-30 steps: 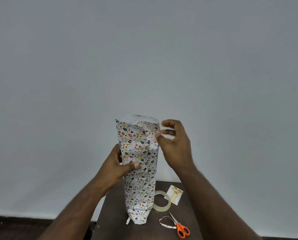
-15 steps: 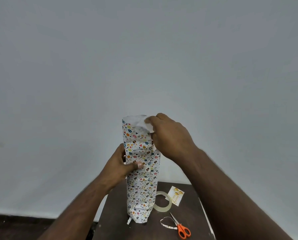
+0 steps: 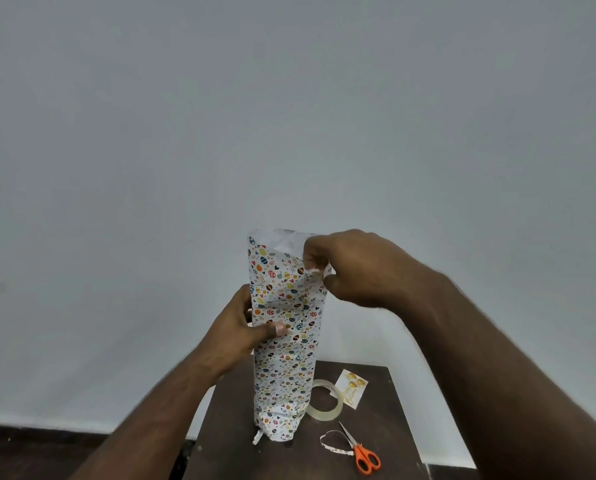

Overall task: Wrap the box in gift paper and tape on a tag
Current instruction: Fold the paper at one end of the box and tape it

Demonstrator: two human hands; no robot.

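A tall box wrapped in white gift paper with small coloured prints (image 3: 284, 358) stands upright on a small dark table (image 3: 386, 420). My left hand (image 3: 241, 327) grips its middle, thumb across the front. My right hand (image 3: 352, 268) pinches the paper's open top edge at the right corner, where a bit of clear tape shows. The box itself is hidden by the paper. A white gift tag with gold print (image 3: 352, 388) lies on the table to the right.
A roll of clear tape (image 3: 326, 400) lies flat beside the box's base. Orange-handled scissors (image 3: 360, 452) and a curled paper strip (image 3: 332, 443) lie near the table's front. A plain grey wall stands behind; dark floor lies at the lower left.
My right hand came from beside the top corner onto the paper's top edge and now pinches it lower at the right corner. The left hand keeps its grip.
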